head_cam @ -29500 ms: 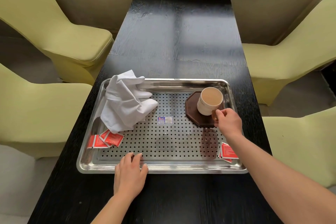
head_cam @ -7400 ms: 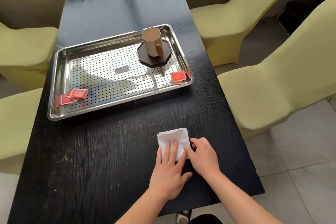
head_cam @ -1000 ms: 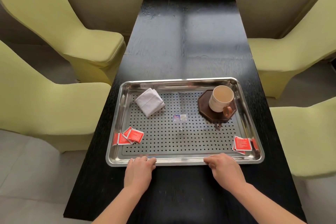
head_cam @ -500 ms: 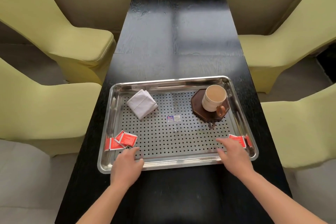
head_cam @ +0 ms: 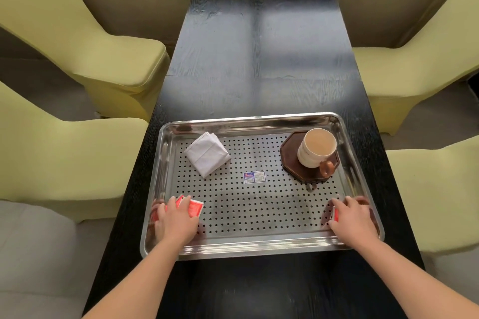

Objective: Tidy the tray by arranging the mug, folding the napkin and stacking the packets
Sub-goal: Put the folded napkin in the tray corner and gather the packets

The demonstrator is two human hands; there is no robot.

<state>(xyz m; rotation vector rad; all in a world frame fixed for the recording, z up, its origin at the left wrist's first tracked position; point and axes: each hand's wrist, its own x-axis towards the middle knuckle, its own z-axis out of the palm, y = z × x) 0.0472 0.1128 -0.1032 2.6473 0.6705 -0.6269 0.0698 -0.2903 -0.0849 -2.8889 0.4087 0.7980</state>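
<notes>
While both hands sit inside the steel tray [head_cam: 259,246], each is at a near corner. The left hand [head_cam: 176,223] is palm down at the near-left corner, with fairly straight fingers resting on the left packets [head_cam: 196,208]. Nothing is curled round them, so the hand reads as open. These red packets are fanned and overlapping, partly hidden under the fingers.

The right hand [head_cam: 353,220] is at the near-right corner, over the right packets [head_cam: 336,215], where only a red sliver shows by the thumb side. Its fingers are bent and motion-blurred; can't tell if it pinches a packet or just touches.

The folded napkin [head_cam: 207,156] is white and lies flat as a small skewed square in the far-left part of the tray, apart from everything else. The mug [head_cam: 315,149] is cream and upright, standing on a dark octagonal coaster [head_cam: 291,160] in the far-right part. Its brown handle [head_cam: 327,168] points to the near right.

A small label sticker [head_cam: 254,177] sits mid-tray on the perforated floor. The tray lies on a black wood-grain table [head_cam: 259,59], toward its near end. Yellow-green chairs [head_cam: 64,153] stand on both sides of the table.
</notes>
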